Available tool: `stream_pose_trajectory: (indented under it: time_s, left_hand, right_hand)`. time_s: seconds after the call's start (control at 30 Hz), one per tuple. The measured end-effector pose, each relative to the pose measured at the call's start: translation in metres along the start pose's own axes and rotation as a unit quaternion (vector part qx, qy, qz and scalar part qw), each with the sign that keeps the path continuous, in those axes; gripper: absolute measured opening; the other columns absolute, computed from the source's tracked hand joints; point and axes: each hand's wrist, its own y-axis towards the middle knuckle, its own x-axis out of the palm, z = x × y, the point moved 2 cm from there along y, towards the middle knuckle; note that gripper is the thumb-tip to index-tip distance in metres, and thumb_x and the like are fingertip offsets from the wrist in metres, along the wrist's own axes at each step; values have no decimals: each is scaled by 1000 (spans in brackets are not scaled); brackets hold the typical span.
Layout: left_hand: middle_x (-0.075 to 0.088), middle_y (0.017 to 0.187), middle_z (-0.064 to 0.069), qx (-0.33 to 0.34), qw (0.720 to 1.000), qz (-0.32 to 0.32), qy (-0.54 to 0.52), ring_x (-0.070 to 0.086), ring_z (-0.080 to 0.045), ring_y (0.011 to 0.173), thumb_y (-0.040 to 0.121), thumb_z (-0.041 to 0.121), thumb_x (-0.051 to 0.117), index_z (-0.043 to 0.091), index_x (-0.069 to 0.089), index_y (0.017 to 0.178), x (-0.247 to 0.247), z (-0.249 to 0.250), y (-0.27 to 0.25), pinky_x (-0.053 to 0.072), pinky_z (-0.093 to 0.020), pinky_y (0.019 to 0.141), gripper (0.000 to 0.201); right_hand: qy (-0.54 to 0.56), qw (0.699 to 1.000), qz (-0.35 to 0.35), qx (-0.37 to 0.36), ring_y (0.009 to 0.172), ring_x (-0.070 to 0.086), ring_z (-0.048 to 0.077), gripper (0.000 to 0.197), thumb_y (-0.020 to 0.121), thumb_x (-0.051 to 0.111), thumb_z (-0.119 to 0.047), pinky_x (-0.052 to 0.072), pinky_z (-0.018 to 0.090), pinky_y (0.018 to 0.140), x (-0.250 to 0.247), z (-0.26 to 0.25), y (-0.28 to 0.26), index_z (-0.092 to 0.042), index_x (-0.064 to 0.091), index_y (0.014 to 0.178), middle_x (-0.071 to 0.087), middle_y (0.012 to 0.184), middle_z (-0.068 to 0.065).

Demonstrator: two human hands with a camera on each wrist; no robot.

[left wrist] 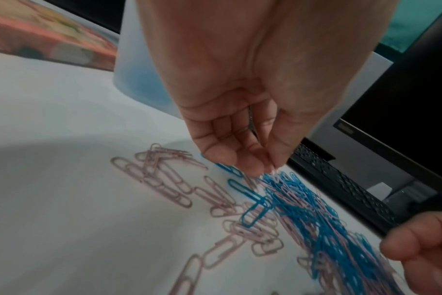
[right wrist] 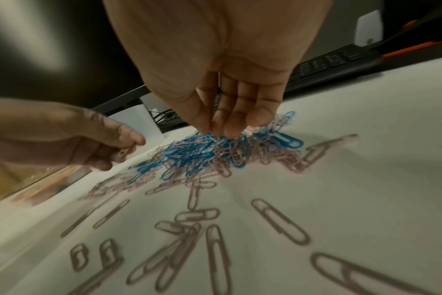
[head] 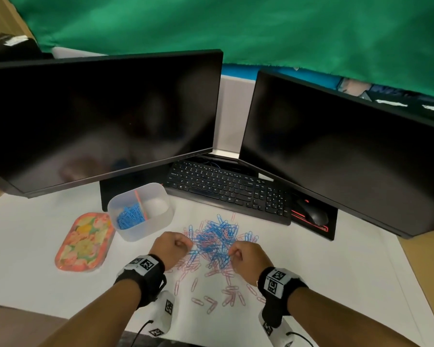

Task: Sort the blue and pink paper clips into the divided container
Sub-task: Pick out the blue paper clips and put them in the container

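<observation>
The tub (head: 145, 221) stood on the white table (head: 35, 246), left of the pile (head: 216, 239) of blue and pink clips. A pink wall split it in two: blue clips (head: 130, 216) lay in the left part, and I could not see clips in the right. The left hand (head: 169, 246) pinched a pink clip (right wrist: 121, 153). The right hand (head: 248, 254) had its curled fingers pinching into the pile.

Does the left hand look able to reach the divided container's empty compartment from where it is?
Probably yes: the left hand is just in front of the divided container, whose top is open with nothing between them.
</observation>
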Motion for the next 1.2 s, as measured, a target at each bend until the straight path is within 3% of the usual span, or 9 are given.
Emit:
stream_pose_trajectory:
  time_s: [0.13, 0.27, 0.47, 0.63, 0.8, 0.97, 1.07, 1.13, 1.2]
  left_hand:
    - [72, 80, -4, -30, 998, 10, -52, 64, -13, 65, 84, -4, 58, 18, 74, 83, -6, -2, 0, 56, -23, 66, 27]
    - [67, 79, 9, -35, 998, 28, 39, 63, -11, 77, 80, 4, 62, 30, 67, 75, -10, -7, -1, 46, -17, 71, 27]
    - [55, 100, 4, 2, 980, 32, 197, 56, -16, 96, 81, 21, 64, 26, 64, 94, -5, -1, -7, 43, -23, 82, 13]
    - [60, 98, 4, 22, 965, 17, 260, 59, -18, 91, 84, 32, 59, 27, 62, 85, 17, 12, -10, 50, -29, 82, 5]
    - [66, 105, -2, 1, 951, 5, 310, 62, -23, 96, 86, 28, 53, 19, 66, 96, 25, 12, -7, 52, -33, 83, 19]
    - [66, 92, 0, 8, 978, 3, 208, 62, -21, 86, 82, 19, 56, 23, 60, 73, 16, 11, -6, 54, -32, 80, 10]
    - [68, 77, 2, 17, 991, 24, 128, 64, -18, 76, 80, 15, 59, 20, 61, 70, 7, 10, -5, 51, -21, 68, 12]
    - [67, 70, 4, 20, 996, 28, 82, 63, -15, 68, 81, 7, 57, 20, 64, 79, 2, 12, -5, 44, -15, 57, 15]
    - [66, 67, 5, 11, 999, 22, 48, 61, -9, 63, 81, 5, 56, 24, 62, 91, -2, 11, -5, 42, -13, 55, 22]
  right_hand:
    - [-82, 995, -29, -58, 90, 61, 15, 27, 91, 46, -13, 52, 27, 84, 13, -15, 6, -25, 65, 107, 62, 107, -6]
    - [-184, 973, -61, -128, 93, 56, 23, 36, 89, 48, -8, 50, 33, 83, 26, -29, 16, -26, 59, 118, 54, 102, 0]
    - [-241, 955, -68, -159, 79, 42, 21, 20, 84, 46, 0, 33, 28, 64, 29, -36, 26, -13, 57, 93, 42, 86, 1]
    - [-232, 960, -55, -149, 83, 46, 20, 16, 85, 45, -2, 36, 28, 65, 28, -34, 25, -14, 55, 83, 46, 87, 0]
    - [-110, 989, -38, -91, 82, 52, 19, 19, 82, 43, 0, 49, 31, 73, 17, -31, 22, -14, 54, 77, 50, 82, -3]
    - [73, 997, 6, 18, 57, 51, 6, 27, 88, 47, 0, 44, 16, 57, 1, -23, 23, -18, 61, 102, 51, 68, -10]
    - [186, 981, -20, 59, 68, 58, 13, 29, 91, 47, 3, 52, 22, 66, -6, -21, 26, -8, 61, 114, 60, 79, -6]
    - [301, 948, -46, 93, 70, 59, 20, 24, 92, 48, 5, 55, 23, 63, -12, -21, 29, 3, 62, 111, 63, 91, 1]
    - [370, 921, -61, 107, 69, 60, 21, 17, 92, 52, 1, 55, 26, 62, -17, -20, 30, 1, 66, 102, 65, 91, 8]
